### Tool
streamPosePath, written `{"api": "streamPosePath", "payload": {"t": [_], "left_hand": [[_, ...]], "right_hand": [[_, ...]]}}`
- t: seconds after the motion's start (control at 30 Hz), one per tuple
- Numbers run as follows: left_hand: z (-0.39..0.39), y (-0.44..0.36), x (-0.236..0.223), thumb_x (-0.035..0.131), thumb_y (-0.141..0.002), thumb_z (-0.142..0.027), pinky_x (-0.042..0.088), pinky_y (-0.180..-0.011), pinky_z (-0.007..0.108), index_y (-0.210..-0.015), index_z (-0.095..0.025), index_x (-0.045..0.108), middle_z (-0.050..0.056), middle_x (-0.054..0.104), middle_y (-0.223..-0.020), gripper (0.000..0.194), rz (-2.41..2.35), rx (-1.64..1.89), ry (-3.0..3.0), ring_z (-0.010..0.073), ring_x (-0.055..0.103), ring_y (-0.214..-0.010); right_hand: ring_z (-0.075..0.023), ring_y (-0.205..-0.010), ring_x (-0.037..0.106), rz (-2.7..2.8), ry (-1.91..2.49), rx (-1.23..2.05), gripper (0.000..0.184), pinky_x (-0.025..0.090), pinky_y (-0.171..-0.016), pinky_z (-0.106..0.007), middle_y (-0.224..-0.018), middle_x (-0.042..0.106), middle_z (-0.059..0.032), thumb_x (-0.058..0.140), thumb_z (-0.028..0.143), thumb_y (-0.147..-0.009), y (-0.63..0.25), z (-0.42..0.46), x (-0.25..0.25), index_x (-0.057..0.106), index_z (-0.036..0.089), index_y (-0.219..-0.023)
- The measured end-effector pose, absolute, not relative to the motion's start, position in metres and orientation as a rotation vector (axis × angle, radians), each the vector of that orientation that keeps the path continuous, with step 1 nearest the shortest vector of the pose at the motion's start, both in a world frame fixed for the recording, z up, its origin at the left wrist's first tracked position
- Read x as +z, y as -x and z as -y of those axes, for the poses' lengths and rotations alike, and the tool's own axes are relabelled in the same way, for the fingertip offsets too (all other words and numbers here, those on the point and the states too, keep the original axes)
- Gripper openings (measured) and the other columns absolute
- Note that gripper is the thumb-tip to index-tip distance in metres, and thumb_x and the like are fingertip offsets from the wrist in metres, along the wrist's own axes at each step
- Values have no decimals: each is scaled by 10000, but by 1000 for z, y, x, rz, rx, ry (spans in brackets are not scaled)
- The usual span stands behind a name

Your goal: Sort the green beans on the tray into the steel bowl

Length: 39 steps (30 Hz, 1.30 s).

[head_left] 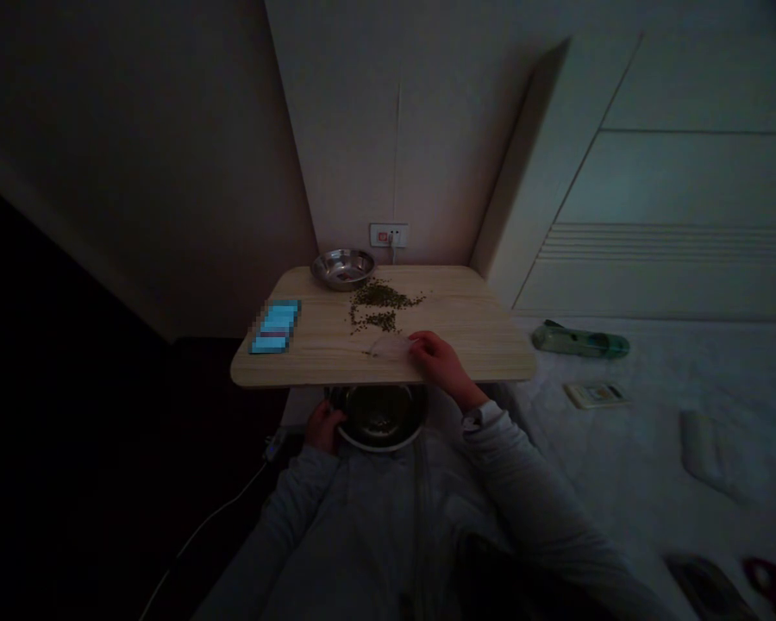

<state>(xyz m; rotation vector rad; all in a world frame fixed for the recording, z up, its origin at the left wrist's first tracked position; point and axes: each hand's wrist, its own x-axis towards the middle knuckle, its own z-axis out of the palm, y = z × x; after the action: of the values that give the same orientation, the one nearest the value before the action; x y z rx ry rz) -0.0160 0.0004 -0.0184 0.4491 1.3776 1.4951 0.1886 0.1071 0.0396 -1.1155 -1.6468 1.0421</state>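
My right hand (438,359) is closed on one end of a thin, pale, see-through piece (391,348), perhaps a plastic scraper, held low over the wooden tabletop (472,319). A few small bits lie by its left end. Just beyond it, small green beans (383,296), like mung beans, are spread in two loose patches. Below the table's front edge, my left hand (325,427) grips the left rim of a metal basin (383,447). The basin sits at my lap, with its far rim hidden under the tabletop. Its dark inside shows some small bits at the bottom.
A shiny metal bowl (343,269) stands at the table's back left. A lit phone (275,327) lies on the left side. Behind is a wall socket (389,235) with a plug. On the bed to the right lie a green bottle-like item (580,341) and a flat packet (596,395).
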Motion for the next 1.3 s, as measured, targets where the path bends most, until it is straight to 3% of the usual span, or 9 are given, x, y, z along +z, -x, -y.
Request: {"api": "streamPosePath", "payload": {"t": [0.4,1.3], "left_hand": [[-1,17,-19,607,-384,-148,363,-511,240,-516,-180,557,-42,563,-501,145,-1386,1474,-467,118,486,-517],[-2,12,-10,606,-344,-160,369,-502,239,-483,-182,538,-47,553,-465,157,-1397,1493,-408,111,477,-491]], "right_hand": [[-147,-646,508,1652,1227,816,233,407,-637,-266,-677,576,4,472,291,-730,-187,-108,41,597,186,-897],[-142,-664,526,1726,1164,934,266,405,-656,-267,-726,598,0,498,288,-742,-187,-107,38,595,168,-959]]}}
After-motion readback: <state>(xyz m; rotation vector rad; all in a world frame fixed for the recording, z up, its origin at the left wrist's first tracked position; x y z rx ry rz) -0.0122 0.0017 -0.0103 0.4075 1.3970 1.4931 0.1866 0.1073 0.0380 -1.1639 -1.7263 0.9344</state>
